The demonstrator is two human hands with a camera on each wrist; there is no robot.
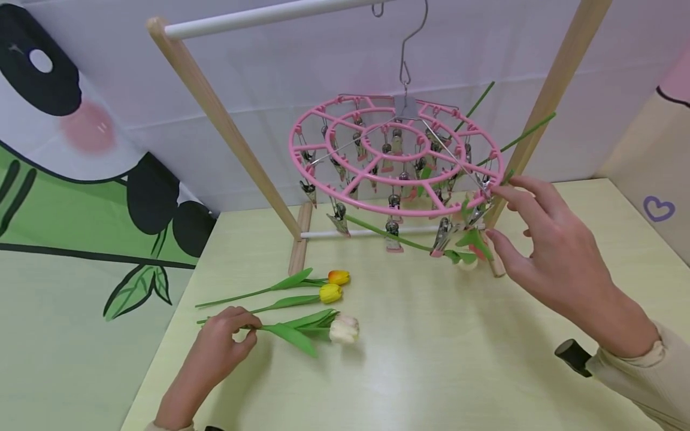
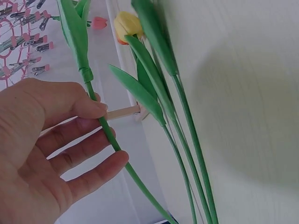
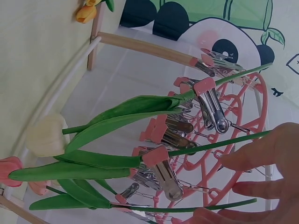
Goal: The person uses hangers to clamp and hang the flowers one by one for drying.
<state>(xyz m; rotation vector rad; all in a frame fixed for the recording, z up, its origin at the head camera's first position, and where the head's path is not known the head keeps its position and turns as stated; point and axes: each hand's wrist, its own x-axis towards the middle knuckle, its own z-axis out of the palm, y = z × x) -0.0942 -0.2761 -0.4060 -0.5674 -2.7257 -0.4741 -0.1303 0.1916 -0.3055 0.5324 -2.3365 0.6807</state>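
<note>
My left hand (image 1: 223,341) pinches the stem of a white artificial tulip (image 1: 344,329) close over the table. In the left wrist view, thumb and fingers meet on the green stem (image 2: 108,133) below its leaves. My right hand (image 1: 560,251) is at the right side of a pink round clip hanger (image 1: 345,194), fingertips by the rim, thumb apart from them. In the right wrist view its fingers are spread beside the stems of clipped tulips. A white tulip (image 3: 46,135) and a red tulip (image 3: 10,170) hang bloom-down there, leaves near metal clips (image 3: 163,177).
A yellow tulip (image 1: 330,293) and an orange-yellow tulip (image 1: 339,277) lie on the table (image 1: 409,371) beyond my left hand. The hanger hooks onto the white bar (image 1: 259,18) of a wooden frame (image 1: 226,129). Behind it hangs a cloth (image 1: 248,78) with a cartoon print.
</note>
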